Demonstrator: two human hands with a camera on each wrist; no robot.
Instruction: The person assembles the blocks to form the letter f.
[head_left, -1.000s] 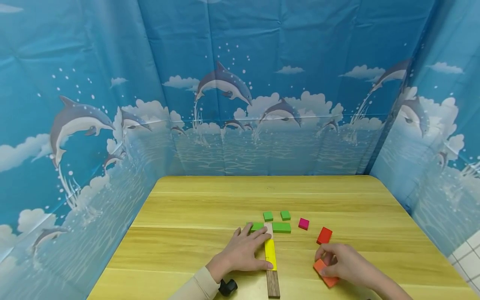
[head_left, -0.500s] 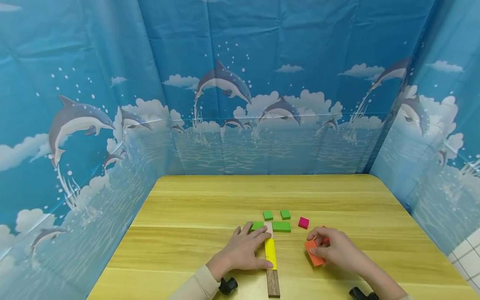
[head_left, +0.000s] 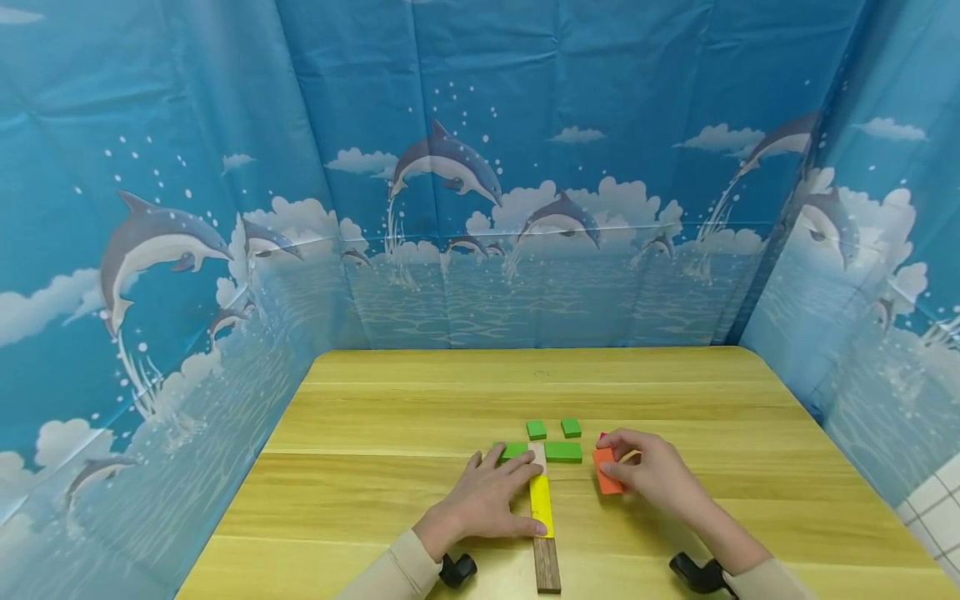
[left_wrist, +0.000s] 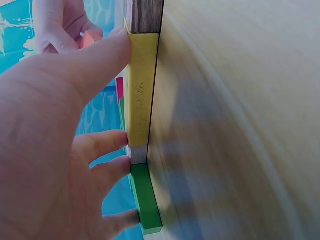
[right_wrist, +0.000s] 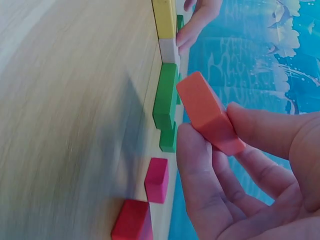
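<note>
In the head view, my left hand (head_left: 483,500) rests with spread fingers along a column of flat blocks. Its thumb touches the yellow block (head_left: 541,500). The fingertips lie by the pale block (head_left: 538,454) and the left green block (head_left: 513,451). A dark brown block (head_left: 547,567) ends the column at the near side. Between thumb and fingers, my right hand (head_left: 652,471) pinches an orange block (head_left: 606,473), raised off the table and tilted in the right wrist view. Right of the pale block lies another green block (head_left: 563,452).
Two small green blocks (head_left: 536,430) lie apart beyond the green bars. A magenta block (right_wrist: 157,180) and a red block (right_wrist: 132,220) rest on the table (head_left: 360,500), mostly hidden by my right hand in the head view. A dolphin-print curtain (head_left: 465,275) surrounds the table.
My right hand has lifted the orange block and carried it left and away from me, toward the green blocks. The left hand has stayed in place.
</note>
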